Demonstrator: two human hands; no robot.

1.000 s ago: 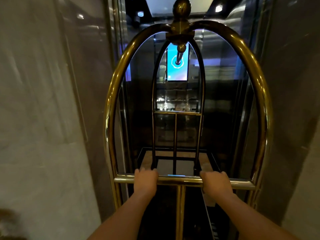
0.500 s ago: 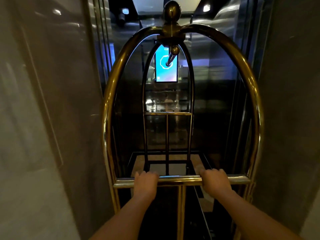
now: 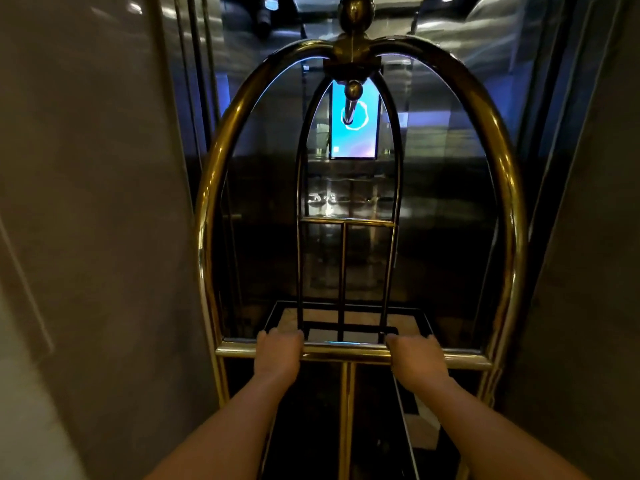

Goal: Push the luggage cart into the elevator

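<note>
The brass luggage cart (image 3: 207,216) fills the middle of the view, its arched near frame topped by a round finial. My left hand (image 3: 278,355) and my right hand (image 3: 415,360) both grip the cart's horizontal brass handle bar (image 3: 346,353), left and right of its centre post. The cart's far arch and dark platform stand inside the elevator (image 3: 443,209), whose dark reflective back wall lies straight ahead. The platform carries no bags that I can see. The cart's wheels are hidden.
A lit blue screen (image 3: 353,133) hangs on the elevator's back wall behind the cart's top. The grey stone door jamb (image 3: 104,237) is close on the left and another jamb (image 3: 581,271) close on the right. The metal door frame (image 3: 194,98) nearly touches the cart's left arch.
The cart has rolled forward into the elevator and the view has followed. The side walls have slid outward and nearer, and the screen looks larger. Both hands kept their grip.
</note>
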